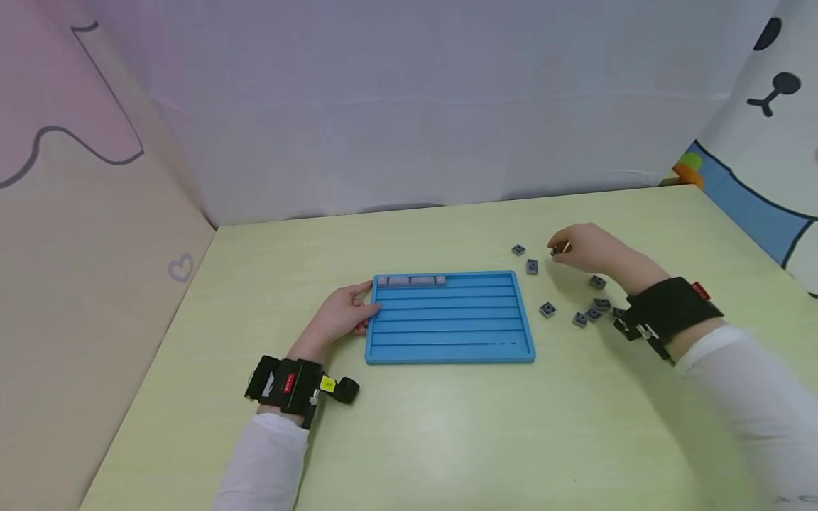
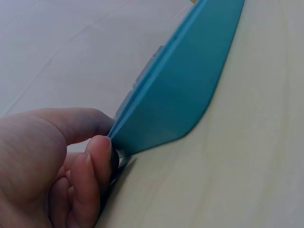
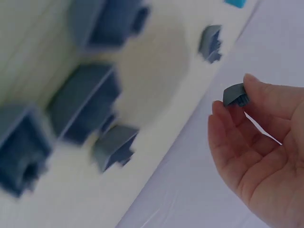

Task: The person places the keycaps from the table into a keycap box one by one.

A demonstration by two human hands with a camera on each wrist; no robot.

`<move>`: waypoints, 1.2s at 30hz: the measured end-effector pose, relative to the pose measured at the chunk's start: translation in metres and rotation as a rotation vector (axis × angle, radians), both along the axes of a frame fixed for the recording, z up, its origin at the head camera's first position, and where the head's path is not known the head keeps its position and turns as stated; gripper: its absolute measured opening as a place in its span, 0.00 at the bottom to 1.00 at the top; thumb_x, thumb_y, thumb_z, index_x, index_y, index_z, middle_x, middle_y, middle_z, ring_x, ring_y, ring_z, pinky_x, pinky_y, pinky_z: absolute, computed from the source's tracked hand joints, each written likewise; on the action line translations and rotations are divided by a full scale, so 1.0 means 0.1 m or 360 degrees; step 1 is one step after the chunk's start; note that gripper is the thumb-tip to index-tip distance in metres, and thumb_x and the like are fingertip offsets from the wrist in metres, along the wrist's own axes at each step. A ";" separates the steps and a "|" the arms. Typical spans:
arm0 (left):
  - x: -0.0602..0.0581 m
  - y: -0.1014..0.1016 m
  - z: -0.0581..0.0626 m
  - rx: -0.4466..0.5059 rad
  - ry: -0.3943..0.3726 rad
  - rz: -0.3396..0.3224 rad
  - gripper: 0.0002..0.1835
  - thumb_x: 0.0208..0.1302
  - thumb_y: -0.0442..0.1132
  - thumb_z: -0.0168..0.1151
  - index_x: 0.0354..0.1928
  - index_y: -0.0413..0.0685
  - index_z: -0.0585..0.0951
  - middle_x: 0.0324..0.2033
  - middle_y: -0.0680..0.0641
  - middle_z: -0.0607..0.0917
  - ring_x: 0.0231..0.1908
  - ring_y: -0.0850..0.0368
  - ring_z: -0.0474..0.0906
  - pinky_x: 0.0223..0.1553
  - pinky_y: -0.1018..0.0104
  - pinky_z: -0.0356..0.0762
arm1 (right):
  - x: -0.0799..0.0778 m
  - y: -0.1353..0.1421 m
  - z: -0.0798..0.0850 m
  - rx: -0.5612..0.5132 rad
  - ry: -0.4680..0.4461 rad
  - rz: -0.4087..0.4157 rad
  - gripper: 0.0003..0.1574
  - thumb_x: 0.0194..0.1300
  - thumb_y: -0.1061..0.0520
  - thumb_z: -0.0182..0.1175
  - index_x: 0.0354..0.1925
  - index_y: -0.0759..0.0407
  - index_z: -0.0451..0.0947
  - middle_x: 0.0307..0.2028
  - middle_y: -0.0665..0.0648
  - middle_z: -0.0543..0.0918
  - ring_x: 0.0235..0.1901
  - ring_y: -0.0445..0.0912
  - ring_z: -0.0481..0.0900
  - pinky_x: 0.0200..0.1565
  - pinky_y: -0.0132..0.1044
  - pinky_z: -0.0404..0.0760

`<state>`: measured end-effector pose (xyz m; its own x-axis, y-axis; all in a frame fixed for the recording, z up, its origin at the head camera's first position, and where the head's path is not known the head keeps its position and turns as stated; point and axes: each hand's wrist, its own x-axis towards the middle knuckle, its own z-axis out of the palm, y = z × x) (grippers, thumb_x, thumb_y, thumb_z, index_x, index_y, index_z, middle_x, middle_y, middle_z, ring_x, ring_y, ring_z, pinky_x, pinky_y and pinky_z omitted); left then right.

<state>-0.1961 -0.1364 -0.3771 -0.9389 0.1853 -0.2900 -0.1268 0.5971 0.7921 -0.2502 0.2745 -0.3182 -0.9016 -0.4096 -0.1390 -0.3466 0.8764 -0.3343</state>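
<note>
At its upper left edge, my left hand (image 1: 339,312) pinches a blue ridged tray (image 1: 450,323), with the thumb over the rim and curled fingers below, as the left wrist view shows. Along the tray's top groove, at the left end, sits a short row of grey keycaps (image 1: 410,282). Beyond the tray's right side, my right hand (image 1: 591,248) is raised over the table. Between its thumb and fingertips it holds a single dark grey keycap (image 3: 233,94), whose hollow underside partly shows in the right wrist view.
Several loose keycaps lie right of the tray, some hollow side up, one keycap (image 1: 547,309) close to the tray's edge and a cluster of keycaps (image 1: 593,314) under the right forearm. The pale wooden table (image 1: 447,433) ends at a white cloth backdrop (image 1: 447,128).
</note>
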 end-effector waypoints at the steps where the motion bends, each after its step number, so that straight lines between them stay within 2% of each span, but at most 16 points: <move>1: 0.00 0.00 0.00 0.0000 -0.0001 0.0001 0.35 0.65 0.40 0.59 0.72 0.46 0.59 0.14 0.52 0.72 0.13 0.63 0.71 0.21 0.72 0.74 | 0.01 -0.04 0.02 -0.0034 0.0003 -0.0004 0.19 0.64 0.64 0.57 0.51 0.76 0.75 0.43 0.71 0.80 0.43 0.62 0.78 0.44 0.52 0.77; 7: 0.00 -0.02 0.00 -0.0008 -0.0007 0.0014 0.35 0.65 0.40 0.59 0.72 0.46 0.59 0.14 0.52 0.72 0.13 0.62 0.72 0.22 0.71 0.74 | 0.13 -0.29 0.11 -0.0270 0.0009 -0.0052 0.20 0.66 0.62 0.56 0.54 0.72 0.74 0.47 0.70 0.79 0.48 0.61 0.77 0.47 0.52 0.77; 15: -0.04 -0.05 -0.06 -0.0014 0.0022 0.0001 0.35 0.65 0.40 0.59 0.71 0.45 0.59 0.13 0.53 0.72 0.13 0.64 0.72 0.21 0.71 0.75 | 0.27 -0.55 0.10 -0.0613 0.0082 -0.0029 0.19 0.66 0.64 0.56 0.54 0.70 0.75 0.49 0.68 0.79 0.50 0.59 0.77 0.52 0.52 0.77; 22: -0.03 -0.05 -0.05 -0.0020 0.0029 -0.0005 0.35 0.65 0.40 0.59 0.71 0.45 0.59 0.13 0.53 0.73 0.13 0.63 0.72 0.21 0.71 0.75 | 0.34 -0.65 0.11 -0.0776 0.0101 -0.0121 0.19 0.67 0.60 0.57 0.54 0.66 0.76 0.48 0.65 0.79 0.47 0.55 0.76 0.50 0.50 0.76; 30: -0.03 -0.04 -0.05 -0.0014 0.0017 -0.0021 0.35 0.65 0.40 0.59 0.72 0.44 0.59 0.13 0.53 0.73 0.13 0.64 0.72 0.21 0.71 0.75 | 0.39 -0.74 0.05 -0.0926 0.0044 -0.0180 0.18 0.67 0.58 0.57 0.53 0.63 0.75 0.47 0.62 0.80 0.46 0.52 0.79 0.46 0.38 0.78; 36: -0.03 -0.04 0.00 -0.0035 0.0023 -0.0009 0.35 0.65 0.39 0.59 0.72 0.44 0.59 0.14 0.53 0.73 0.14 0.63 0.73 0.21 0.71 0.75 | 0.42 -0.80 0.07 -0.1035 0.0023 -0.0199 0.22 0.67 0.59 0.56 0.58 0.64 0.70 0.52 0.64 0.76 0.51 0.55 0.77 0.51 0.44 0.77</move>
<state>-0.1986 -0.1406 -0.3766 -0.9420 0.1845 -0.2804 -0.1120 0.6148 0.7807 -0.2078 0.1946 -0.3115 -0.9477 -0.2983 0.1137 -0.2639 0.5315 -0.8049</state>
